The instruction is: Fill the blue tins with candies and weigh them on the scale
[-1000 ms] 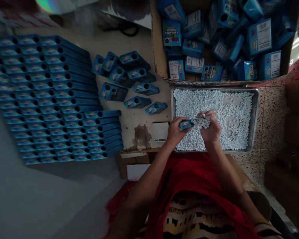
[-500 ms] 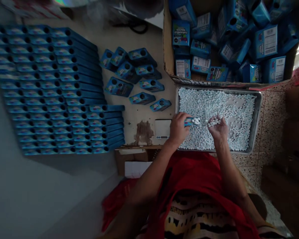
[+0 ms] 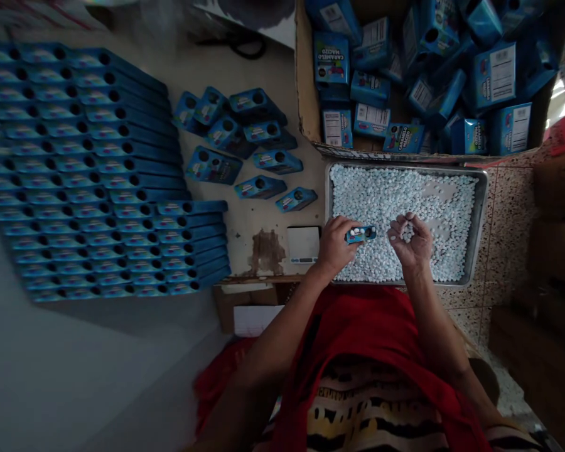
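Since a second ago my two hands have come apart: then the right hand (image 3: 408,242) was pressed against the end of the small blue box (image 3: 361,234), and now it sits just to the right of it with a clear gap between them. The heap that lay on its palm half a second ago has shrunk to a few candies (image 3: 407,233).

My left hand (image 3: 334,246) grips the box between thumb and fingers, holding it level with its far end pointing toward the right hand. The right hand is turned palm up, fingers curled loosely over the few pieces it holds.

Both hands hover over the near part of a metal tray (image 3: 481,213) filled with pale candies, the same kind as those in the palm. I cannot tell whether either hand touches the pile.

Just left of the left hand a small white scale (image 3: 304,243) rests on the counter (image 3: 273,81). Beyond it, up and left of that hand, lie some loose blue boxes (image 3: 214,166), scattered at odd angles. Further left, well apart from the hands, long rows of blue boxes (image 3: 98,169) lie side by side.

Beyond the tray, past both hands, an open cardboard carton (image 3: 303,94) holds a jumble of more blue boxes. Below the wrists, a red apron (image 3: 367,339) covers my lap.
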Tool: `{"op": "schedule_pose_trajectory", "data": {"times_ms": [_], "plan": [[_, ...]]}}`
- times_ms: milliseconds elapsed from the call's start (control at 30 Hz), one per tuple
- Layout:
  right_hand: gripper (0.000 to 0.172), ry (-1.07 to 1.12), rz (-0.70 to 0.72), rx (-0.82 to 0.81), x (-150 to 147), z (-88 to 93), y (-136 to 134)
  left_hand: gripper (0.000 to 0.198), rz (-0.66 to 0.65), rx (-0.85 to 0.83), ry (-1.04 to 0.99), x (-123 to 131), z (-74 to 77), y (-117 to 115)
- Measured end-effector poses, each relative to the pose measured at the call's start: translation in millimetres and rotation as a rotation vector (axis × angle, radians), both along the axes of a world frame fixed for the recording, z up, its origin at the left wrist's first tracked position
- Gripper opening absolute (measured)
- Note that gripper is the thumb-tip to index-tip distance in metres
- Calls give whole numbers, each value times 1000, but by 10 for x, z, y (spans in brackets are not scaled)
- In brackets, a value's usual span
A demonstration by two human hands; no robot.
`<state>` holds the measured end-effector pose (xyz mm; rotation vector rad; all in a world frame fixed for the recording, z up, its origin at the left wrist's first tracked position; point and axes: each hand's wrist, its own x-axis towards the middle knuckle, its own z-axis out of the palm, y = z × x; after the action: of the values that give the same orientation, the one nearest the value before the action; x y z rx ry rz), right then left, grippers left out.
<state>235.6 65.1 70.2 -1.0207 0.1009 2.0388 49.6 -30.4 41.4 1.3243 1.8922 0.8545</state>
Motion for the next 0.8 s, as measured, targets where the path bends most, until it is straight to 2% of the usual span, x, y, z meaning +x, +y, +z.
{"op": "schedule_pose_trajectory", "data": {"times_ms": [100, 200, 300, 433, 567, 633, 700, 733, 800], "plan": [[6, -31, 59, -5, -133, -19, 8, 35, 93, -31, -42, -63, -46, -72], [4, -103, 54, -32, -128, -14, -3, 36, 231, -62, -284, -81, -154, -105], [5, -162, -10, -18, -38, 15, 8, 40, 296, -80, -538, -75, -219, -99], [15, -182, -62, 20, 95, -39, 94, 44, 334, -64, -655, -108, -164, -101], [10, -400, -74, 73, 131, -210, 207, 46, 380, -44, -656, -271, -51, -227], [9, -554, -11, 202, 132, -275, 246, 48, 417, -30, -668, -406, 2, -339], [9, -616, 121, 284, 145, -307, 275, 49, 467, -8, -679, -558, 62, -455], [8, -586, 189, 264, 157, -312, 287, 49, 489, -2, -679, -633, 97, -507], [9, -445, 285, 106, 170, -301, 310, 48, 506, 3, -657, -755, 173, -578]]}}
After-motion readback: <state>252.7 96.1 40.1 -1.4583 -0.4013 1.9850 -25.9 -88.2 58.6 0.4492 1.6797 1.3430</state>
